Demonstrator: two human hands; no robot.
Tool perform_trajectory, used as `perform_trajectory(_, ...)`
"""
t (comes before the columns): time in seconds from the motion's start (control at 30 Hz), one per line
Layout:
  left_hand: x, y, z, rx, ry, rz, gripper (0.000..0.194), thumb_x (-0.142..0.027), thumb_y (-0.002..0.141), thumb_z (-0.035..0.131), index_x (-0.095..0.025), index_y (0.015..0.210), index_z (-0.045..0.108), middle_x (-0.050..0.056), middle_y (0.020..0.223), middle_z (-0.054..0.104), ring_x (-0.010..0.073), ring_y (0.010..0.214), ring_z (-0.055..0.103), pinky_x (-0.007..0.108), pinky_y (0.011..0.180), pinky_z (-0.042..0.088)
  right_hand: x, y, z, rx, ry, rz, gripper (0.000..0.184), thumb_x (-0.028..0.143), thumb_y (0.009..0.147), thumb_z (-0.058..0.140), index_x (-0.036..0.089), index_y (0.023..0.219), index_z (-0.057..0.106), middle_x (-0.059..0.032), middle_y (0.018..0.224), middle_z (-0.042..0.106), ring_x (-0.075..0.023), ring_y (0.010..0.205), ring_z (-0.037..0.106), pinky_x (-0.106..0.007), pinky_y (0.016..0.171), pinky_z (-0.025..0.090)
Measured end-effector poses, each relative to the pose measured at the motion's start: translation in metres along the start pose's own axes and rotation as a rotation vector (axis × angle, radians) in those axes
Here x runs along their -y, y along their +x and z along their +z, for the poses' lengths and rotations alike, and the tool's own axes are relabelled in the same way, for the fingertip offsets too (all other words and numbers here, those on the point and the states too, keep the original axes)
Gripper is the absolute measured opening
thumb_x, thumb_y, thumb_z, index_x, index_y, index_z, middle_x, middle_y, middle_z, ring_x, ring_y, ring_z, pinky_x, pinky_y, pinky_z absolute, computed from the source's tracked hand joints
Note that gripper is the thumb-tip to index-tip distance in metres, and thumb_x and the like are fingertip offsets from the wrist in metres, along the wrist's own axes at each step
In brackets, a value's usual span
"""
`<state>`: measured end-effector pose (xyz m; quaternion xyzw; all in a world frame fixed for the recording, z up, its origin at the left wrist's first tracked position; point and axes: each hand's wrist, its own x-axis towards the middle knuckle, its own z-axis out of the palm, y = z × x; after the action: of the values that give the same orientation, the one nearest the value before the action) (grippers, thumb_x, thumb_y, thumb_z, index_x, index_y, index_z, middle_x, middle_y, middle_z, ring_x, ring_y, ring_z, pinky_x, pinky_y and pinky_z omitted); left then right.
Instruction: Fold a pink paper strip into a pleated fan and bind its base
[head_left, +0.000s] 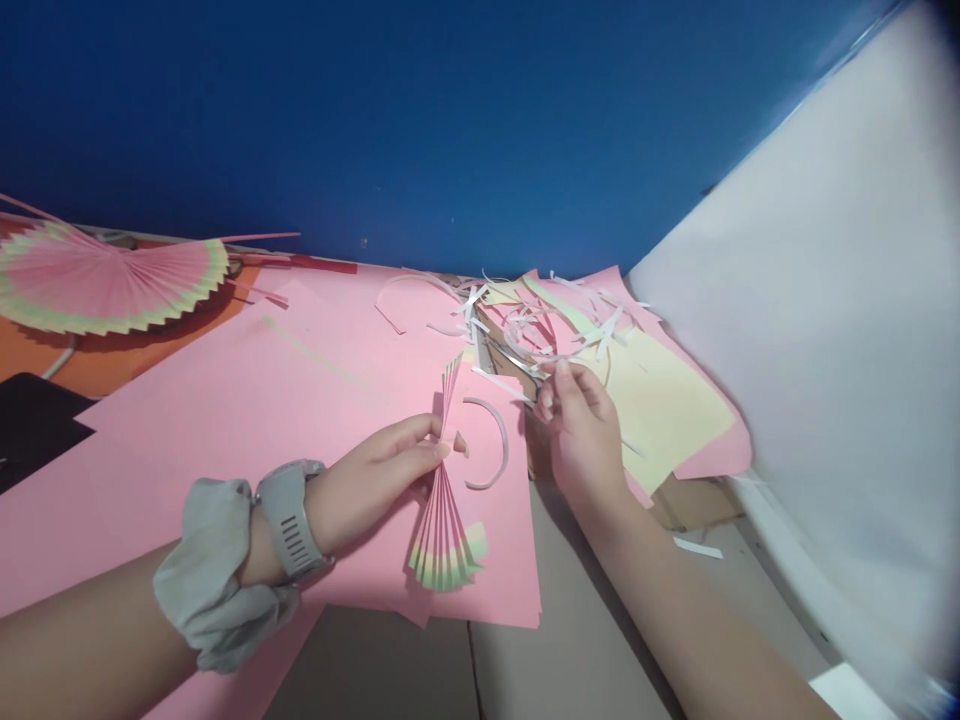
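My left hand (409, 455) pinches a pleated paper fan (442, 540) at its middle. The fan's folds are pink with yellow and green ends, and it spreads out below and above the fingers. A thin curved paper strip (502, 440) lies on the pink sheets just right of the fan. My right hand (577, 415) is closed beside the paper scraps, its fingertips together; what they hold, if anything, is hidden. Metal scissors blades (521, 362) show right by those fingertips, partly covered by strips.
Pink paper sheets (315, 340) cover much of the table. White and pink cut strips (540, 325) pile up at the back, beside a pale yellow sheet (660, 400). An opened pink fan (112, 280) lies at far left. A blue wall (420, 130) and white panel (832, 260) bound the space.
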<state>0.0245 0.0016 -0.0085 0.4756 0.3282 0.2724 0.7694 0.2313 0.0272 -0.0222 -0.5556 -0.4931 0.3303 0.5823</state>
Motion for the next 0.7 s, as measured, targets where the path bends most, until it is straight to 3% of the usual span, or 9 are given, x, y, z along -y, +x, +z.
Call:
perform_trajectory(0.1,-0.002,0.002,-0.003,-0.036,-0.095,0.013,0.013,-0.029,0.089,0.042,-0.017,0.088,0.049,0.004,0.077,0.063,0.0188,0.073,0.062,0.036,0.071,0.046,0.009,-0.009,0.0,0.022,-0.215,-0.259,0.026,0.029,0.086,0.05,0.023,0.111,0.052,-0.0014,0.081,0.049,-0.0123,0.069,0.05,-0.026,0.061,0.046)
perform_trajectory(0.17,-0.004,0.005,-0.005,-0.079,-0.218,0.007,0.013,-0.029,0.088,0.044,-0.017,0.089,0.049,0.006,0.083,0.066,0.0193,0.076,0.063,0.034,0.07,0.047,0.017,-0.016,-0.001,0.187,-0.367,-0.487,0.032,0.028,0.088,0.044,0.022,0.119,0.047,-0.0077,0.098,0.052,-0.0189,0.089,0.053,-0.035,0.077,0.047)
perform_trajectory(0.23,-0.006,0.006,-0.008,-0.112,-0.338,-0.01,0.015,-0.029,0.085,0.046,-0.017,0.094,0.05,0.007,0.086,0.067,0.0199,0.076,0.063,0.032,0.067,0.048,0.024,-0.021,-0.002,0.385,-0.551,-0.728,0.046,0.031,0.083,0.051,0.022,0.127,0.04,-0.0109,0.112,0.051,-0.0253,0.107,0.048,-0.044,0.09,0.043)
perform_trajectory(0.3,-0.007,0.007,-0.009,-0.111,-0.386,-0.018,0.019,-0.027,0.084,0.048,-0.016,0.098,0.052,0.009,0.089,0.067,0.0207,0.078,0.064,0.031,0.065,0.049,0.028,-0.024,0.0,0.561,-0.705,-0.841,0.069,0.043,0.077,0.059,0.019,0.135,0.029,-0.0137,0.123,0.047,-0.0294,0.117,0.042,-0.047,0.098,0.037)
perform_trajectory(0.37,-0.006,0.006,-0.01,-0.084,-0.365,-0.005,0.021,-0.027,0.085,0.047,-0.016,0.102,0.053,0.008,0.092,0.066,0.0211,0.083,0.063,0.031,0.068,0.049,0.027,-0.026,0.004,0.653,-0.783,-0.876,0.082,0.048,0.075,0.061,0.016,0.138,0.021,-0.0149,0.128,0.046,-0.0298,0.122,0.038,-0.047,0.102,0.034)
perform_trajectory(0.53,-0.001,0.004,-0.006,-0.009,-0.248,0.069,0.014,-0.027,0.089,0.046,-0.017,0.095,0.053,0.003,0.087,0.063,0.0162,0.082,0.059,0.031,0.077,0.045,0.022,-0.028,0.009,0.625,-0.657,-0.983,0.06,0.028,0.08,0.061,0.019,0.131,0.033,-0.0103,0.117,0.055,-0.0236,0.115,0.045,-0.043,0.099,0.038)
perform_trajectory(0.7,-0.001,0.005,-0.003,-0.053,-0.156,0.052,0.008,-0.02,0.088,0.046,-0.017,0.081,0.05,-0.003,0.072,0.051,0.0105,0.076,0.051,0.025,0.073,0.042,0.025,-0.03,0.005,0.631,-0.575,-0.986,0.031,0.012,0.082,0.052,0.024,0.111,0.052,-0.0044,0.096,0.061,-0.0187,0.101,0.052,-0.036,0.087,0.046)
